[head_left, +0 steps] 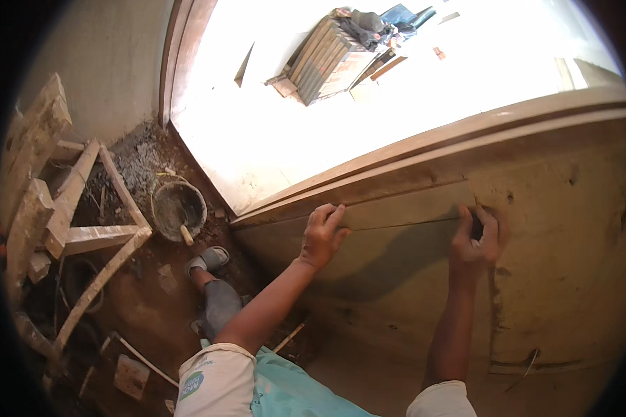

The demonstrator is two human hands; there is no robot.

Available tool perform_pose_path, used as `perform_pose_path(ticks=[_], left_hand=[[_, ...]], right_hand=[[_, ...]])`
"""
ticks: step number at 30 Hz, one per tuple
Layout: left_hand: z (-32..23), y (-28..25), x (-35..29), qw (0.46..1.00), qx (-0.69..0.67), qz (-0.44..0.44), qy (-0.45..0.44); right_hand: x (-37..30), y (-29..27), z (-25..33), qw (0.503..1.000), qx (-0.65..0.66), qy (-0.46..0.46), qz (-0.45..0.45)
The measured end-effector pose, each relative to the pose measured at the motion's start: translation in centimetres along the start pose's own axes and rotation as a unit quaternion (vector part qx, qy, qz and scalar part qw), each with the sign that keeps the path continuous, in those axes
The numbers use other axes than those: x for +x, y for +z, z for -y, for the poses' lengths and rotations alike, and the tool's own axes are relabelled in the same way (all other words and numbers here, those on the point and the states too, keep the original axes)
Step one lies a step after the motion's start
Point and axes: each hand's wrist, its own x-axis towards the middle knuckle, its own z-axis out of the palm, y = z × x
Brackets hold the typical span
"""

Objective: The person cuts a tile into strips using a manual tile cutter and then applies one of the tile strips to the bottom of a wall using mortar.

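A person presses a long, flat board [403, 208] against a rough brown wall [570, 264], just under a wooden door frame [424, 149]. The board is thin, dull olive-brown and straight-edged, and runs at a slight upward slant from the left hand [322, 238] to the right hand [474, 240]. The left hand lies on the board's lower left end, fingers spread and hooked over its top edge. The right hand sits at the board's right end, fingers closed around something dark and small; what it is cannot be made out. Whether the board is fixed to the wall or only held there cannot be told. Below and left of the left hand, a foot in a sandal [209, 259] stands on dirt floor beside a round pan [179, 208] of grey mortar with a pale handle lying in it. Farther left, a wooden trestle [83, 236] is partly lost in shadow. Beyond the doorway, glare washes out the ground around a stack of planks [327, 62].
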Motion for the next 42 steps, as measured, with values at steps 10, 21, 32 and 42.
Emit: perform_pose_path(ticks=[10,21,32,42], left_hand=[[4.0,1.8,-4.2,0.965,-0.007,-0.109,-0.239],[10.6,2.4,-8.2,0.828,-0.163,-0.049,-0.533],[11.6,2.8,-8.4,0.838,-0.184,0.012,-0.514],[13.6,3.9,-9.0,0.680,-0.364,-0.207,-0.602]], right_hand=[[0.7,-0.9,-0.1,0.999,-0.025,-0.024,0.040],[-0.1,-0.8,-0.9,0.996,-0.042,-0.012,0.077],[-0.4,-0.6,-1.3,0.997,-0.029,0.017,0.072],[-0.3,-0.5,-2.2,0.996,-0.041,-0.048,0.057]])
